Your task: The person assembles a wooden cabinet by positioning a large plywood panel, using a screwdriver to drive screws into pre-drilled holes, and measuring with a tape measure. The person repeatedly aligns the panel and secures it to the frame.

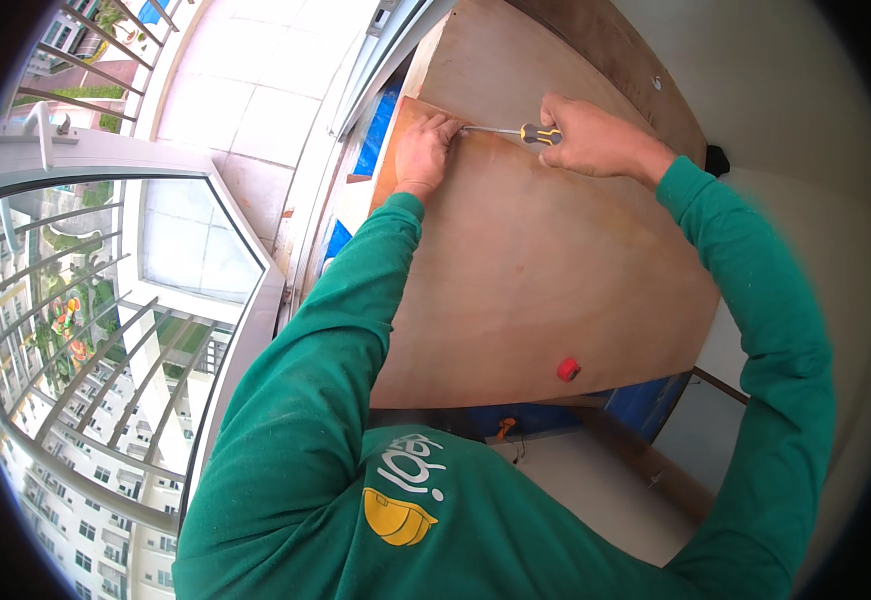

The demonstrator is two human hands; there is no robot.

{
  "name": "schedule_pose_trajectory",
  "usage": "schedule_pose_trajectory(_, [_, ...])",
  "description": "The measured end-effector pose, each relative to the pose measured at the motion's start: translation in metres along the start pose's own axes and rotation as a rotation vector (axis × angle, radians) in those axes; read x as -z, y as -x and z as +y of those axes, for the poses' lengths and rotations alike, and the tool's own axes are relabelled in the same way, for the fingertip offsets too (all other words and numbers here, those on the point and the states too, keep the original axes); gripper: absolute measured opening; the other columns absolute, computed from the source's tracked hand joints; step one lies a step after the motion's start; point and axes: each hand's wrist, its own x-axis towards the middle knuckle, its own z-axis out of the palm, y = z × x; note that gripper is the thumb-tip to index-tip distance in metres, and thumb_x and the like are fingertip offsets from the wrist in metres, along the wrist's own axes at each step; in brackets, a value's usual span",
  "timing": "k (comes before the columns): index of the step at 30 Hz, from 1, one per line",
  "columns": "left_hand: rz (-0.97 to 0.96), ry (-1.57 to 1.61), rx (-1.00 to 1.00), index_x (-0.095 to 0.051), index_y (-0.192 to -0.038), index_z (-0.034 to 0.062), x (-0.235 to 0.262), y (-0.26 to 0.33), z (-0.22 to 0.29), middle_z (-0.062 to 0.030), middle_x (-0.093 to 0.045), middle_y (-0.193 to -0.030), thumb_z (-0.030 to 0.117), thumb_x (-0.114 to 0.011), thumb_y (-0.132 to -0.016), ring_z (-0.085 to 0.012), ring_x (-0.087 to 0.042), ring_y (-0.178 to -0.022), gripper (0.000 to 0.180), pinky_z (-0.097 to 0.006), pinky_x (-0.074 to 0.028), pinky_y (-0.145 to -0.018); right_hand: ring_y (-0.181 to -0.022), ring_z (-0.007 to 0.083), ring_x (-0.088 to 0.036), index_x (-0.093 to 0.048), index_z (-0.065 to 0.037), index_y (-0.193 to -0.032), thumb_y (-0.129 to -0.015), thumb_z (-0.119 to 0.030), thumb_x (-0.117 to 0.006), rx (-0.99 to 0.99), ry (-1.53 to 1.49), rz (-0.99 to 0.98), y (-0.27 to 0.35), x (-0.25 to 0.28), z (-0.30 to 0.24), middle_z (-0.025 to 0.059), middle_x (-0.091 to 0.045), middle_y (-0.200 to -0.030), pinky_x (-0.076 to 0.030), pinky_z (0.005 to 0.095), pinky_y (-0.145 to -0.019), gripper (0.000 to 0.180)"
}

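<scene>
— Where was the screwdriver (pixel 516 132), and who had it?

— It lay almost level across the upper part of the plywood panel (pixel 546 270), near the panel's top left corner. The right hand (pixel 586 140) was wrapped tightly around its black-and-yellow handle, fist closed, with the thin metal shaft pointing toward the person's left.

— And the tip?

— The tip reached the fingers of the left hand (pixel 424 150). That hand rested flat-ish on the panel with its fingers curled and pinched together right at the tip; whether they held a screw or anything else there was too small to tell.

— What about the panel itself?

— It was a large brown sheet, smooth-faced, tilted up and leaning, with a second, paler board (pixel 516 60) just behind it and a darker brown strip (pixel 626 55) beside that, against the white wall (pixel 806 90). A small red cap-like object (pixel 569 369) sat on the panel close to its lower edge.

— Anything under it?

— Blue sheeting (pixel 376 130) showed along the panel's left edge and again below its bottom edge, and a little orange piece (pixel 505 426) lay just below the lower edge.

— And farther out?

— Both arms wore green long sleeves (pixel 326 380). To the left stood a glass door with a pale metal frame (pixel 246 310), then a tiled balcony floor (pixel 256 80) and a railing of slim bars (pixel 86 370), with buildings and gardens well below.
</scene>
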Motion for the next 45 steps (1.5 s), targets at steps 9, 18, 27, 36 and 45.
schedule_pose_trajectory(9, [0.067, 0.001, 0.076, -0.080, -0.106, 0.0152, -0.009, 0.004, -0.006, -0.0017, -0.073, -0.099, 0.023, -0.074, -0.095, -0.0271, -0.066, -0.098, 0.015, -0.042, -0.057, -0.085, -0.070, 0.0247, -0.063, -0.068, -0.001, -0.105, -0.105, -0.026, -0.058, -0.128, -0.034, -0.066, -0.021, -0.002, -0.017, 0.0091, -0.068, -0.088, -0.048, 0.0443, -0.061, 0.028])
schedule_pose_trajectory(18, [-0.019, -0.028, 0.040, -0.081, -0.103, 0.0164, -0.002, 0.000, 0.000, 0.0005, -0.073, -0.101, 0.023, -0.076, -0.094, -0.0265, -0.067, -0.097, 0.013, -0.043, -0.058, -0.084, -0.067, 0.0293, -0.059, -0.070, 0.004, -0.107, -0.106, -0.037, -0.060, -0.135, -0.043, -0.024, -0.016, -0.002, -0.023, 0.0145, -0.067, -0.084, -0.048, 0.0441, -0.061, 0.042])
schedule_pose_trajectory(27, [-0.028, -0.042, 0.015, -0.082, -0.107, 0.0169, -0.004, 0.002, -0.002, 0.0003, -0.074, -0.103, 0.024, -0.074, -0.096, -0.0269, -0.067, -0.098, 0.015, -0.042, -0.058, -0.084, -0.065, 0.0212, -0.062, -0.070, -0.002, -0.094, -0.105, -0.026, -0.061, -0.490, -0.515, -0.166, -0.029, 0.015, -0.023, 0.0098, -0.068, -0.079, -0.050, 0.0376, -0.054, 0.028])
schedule_pose_trajectory(36, [-0.019, -0.001, 0.055, -0.081, -0.105, 0.0163, -0.003, 0.000, -0.001, -0.0002, -0.075, -0.104, 0.025, -0.075, -0.096, -0.0277, -0.068, -0.098, 0.014, -0.044, -0.057, -0.086, -0.089, 0.0249, -0.069, -0.066, -0.005, -0.111, -0.102, -0.024, -0.068, 0.469, 0.622, 0.245, -0.006, -0.015, -0.008, 0.0129, -0.068, -0.097, -0.057, 0.0387, -0.075, 0.021])
schedule_pose_trajectory(45, [-0.018, -0.048, 0.042, -0.082, -0.108, 0.0190, -0.005, 0.000, -0.002, 0.0018, -0.075, -0.103, 0.026, -0.074, -0.095, -0.0254, -0.068, -0.097, 0.016, -0.042, -0.058, -0.084, -0.066, 0.0149, -0.052, -0.069, -0.003, -0.109, -0.100, -0.023, -0.072, -0.400, -0.565, -0.208, -0.033, 0.023, -0.025, 0.0040, -0.062, -0.085, -0.048, 0.0348, -0.055, 0.022])
